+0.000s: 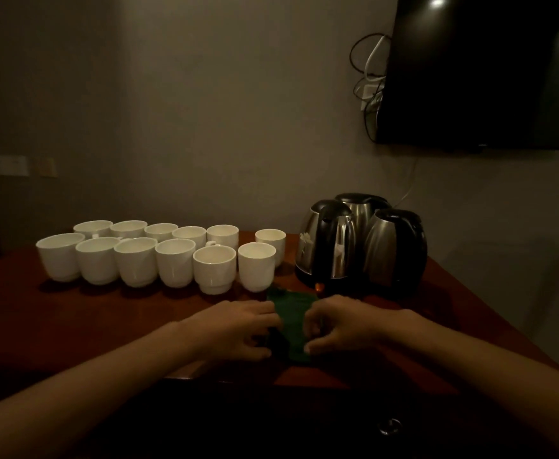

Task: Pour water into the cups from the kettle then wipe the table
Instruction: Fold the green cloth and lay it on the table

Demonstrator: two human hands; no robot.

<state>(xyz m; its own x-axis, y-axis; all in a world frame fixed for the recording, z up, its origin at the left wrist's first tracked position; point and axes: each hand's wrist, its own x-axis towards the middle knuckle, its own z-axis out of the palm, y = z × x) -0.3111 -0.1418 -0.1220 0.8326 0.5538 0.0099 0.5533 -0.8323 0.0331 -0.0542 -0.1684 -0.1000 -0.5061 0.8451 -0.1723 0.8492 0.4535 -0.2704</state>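
A dark green cloth [294, 321] lies folded near the front edge of the reddish-brown table [112, 313]. My left hand [238, 326] grips its left side with curled fingers. My right hand [341, 323] pinches its right side between thumb and fingers. Several white cups [213, 268] stand in two rows across the table's left and middle; whether they hold water is hidden. Three steel kettles with black lids stand at the right: a front one [326, 246], one behind it [362, 207] and one at the right [394, 250].
A dark wall-mounted screen [486, 71] hangs above the kettles, with tangled cables [371, 77] at its left edge. Wall plates [8, 165] sit at the far left. The table's front edge runs just below my hands.
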